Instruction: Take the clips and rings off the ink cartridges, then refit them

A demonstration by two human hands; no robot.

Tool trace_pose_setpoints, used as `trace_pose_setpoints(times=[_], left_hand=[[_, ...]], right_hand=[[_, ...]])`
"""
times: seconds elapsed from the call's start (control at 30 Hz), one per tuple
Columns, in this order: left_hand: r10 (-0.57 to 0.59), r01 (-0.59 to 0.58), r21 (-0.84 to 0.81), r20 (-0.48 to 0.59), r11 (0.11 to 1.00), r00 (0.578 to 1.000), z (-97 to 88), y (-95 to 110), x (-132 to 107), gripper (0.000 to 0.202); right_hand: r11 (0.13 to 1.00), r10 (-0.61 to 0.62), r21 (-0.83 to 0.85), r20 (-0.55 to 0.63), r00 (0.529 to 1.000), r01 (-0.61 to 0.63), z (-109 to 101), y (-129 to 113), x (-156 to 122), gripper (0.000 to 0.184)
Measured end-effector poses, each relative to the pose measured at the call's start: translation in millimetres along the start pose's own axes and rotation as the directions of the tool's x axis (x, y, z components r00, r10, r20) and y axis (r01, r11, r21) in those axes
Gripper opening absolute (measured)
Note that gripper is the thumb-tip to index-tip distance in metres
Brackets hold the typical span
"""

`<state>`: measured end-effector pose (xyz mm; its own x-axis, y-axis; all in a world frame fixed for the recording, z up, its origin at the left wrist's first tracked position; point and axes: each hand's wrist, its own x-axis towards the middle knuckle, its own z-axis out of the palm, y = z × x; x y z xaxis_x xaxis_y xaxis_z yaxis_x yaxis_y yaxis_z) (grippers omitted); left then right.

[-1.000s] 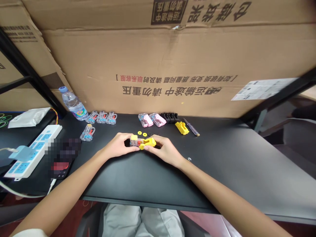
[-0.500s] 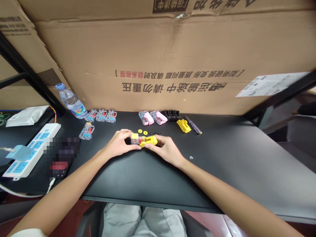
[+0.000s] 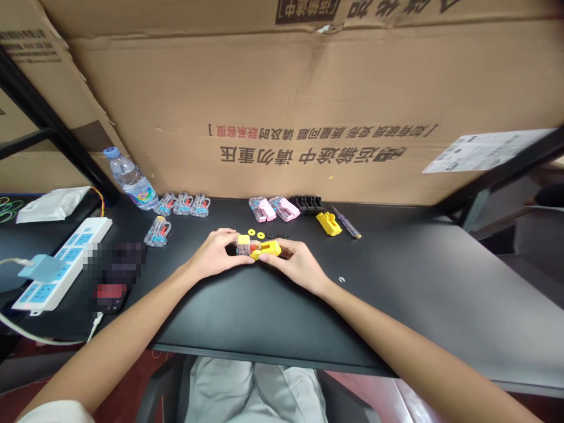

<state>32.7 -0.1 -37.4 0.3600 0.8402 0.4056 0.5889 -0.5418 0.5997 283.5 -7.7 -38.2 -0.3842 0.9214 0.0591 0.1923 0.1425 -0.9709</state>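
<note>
Near the middle of the black table, my left hand (image 3: 215,254) grips a small clear plastic casing (image 3: 244,247) with a yellow end cap and red parts inside. My right hand (image 3: 299,265) pinches a yellow plastic housing (image 3: 269,249) between thumb and fingers. The two parts meet end to end; whether they are joined I cannot tell. Just behind them lie yellow washers (image 3: 261,235) and several black washers (image 3: 278,236), partly hidden by the hands. Another yellow housing (image 3: 328,224) rests farther back on the right.
Behind stand clear casings (image 3: 183,204), pink-and-clear units (image 3: 284,208), black parts (image 3: 306,204) and a screwdriver (image 3: 348,223). One clear casing (image 3: 157,231) sits left, near a water bottle (image 3: 132,179), phone (image 3: 117,276) and power strip (image 3: 66,264). A small white clip (image 3: 341,279) lies right. Cardboard (image 3: 282,88) walls the back.
The view has shifted slightly, moving the scene a little to the right and up. Both hands keep the same hold on the clear casing and yellow housing.
</note>
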Motion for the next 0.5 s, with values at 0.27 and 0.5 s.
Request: trace_pose_setpoints(times=[0.27,0.5], left_hand=[[0.033,-0.032,-0.037,0.045,0.999,0.998,-4.7,8,3,0.035],[-0.007,0.024,-0.142,0.118,0.99,0.993,-10.8,17,5,0.033]], right_hand=[[0.999,0.03,0.029,0.001,1.0,-0.03,-1,2,2,0.05],[1.0,-0.009,0.001,-0.006,1.0,0.009,0,2,1,0.047]])
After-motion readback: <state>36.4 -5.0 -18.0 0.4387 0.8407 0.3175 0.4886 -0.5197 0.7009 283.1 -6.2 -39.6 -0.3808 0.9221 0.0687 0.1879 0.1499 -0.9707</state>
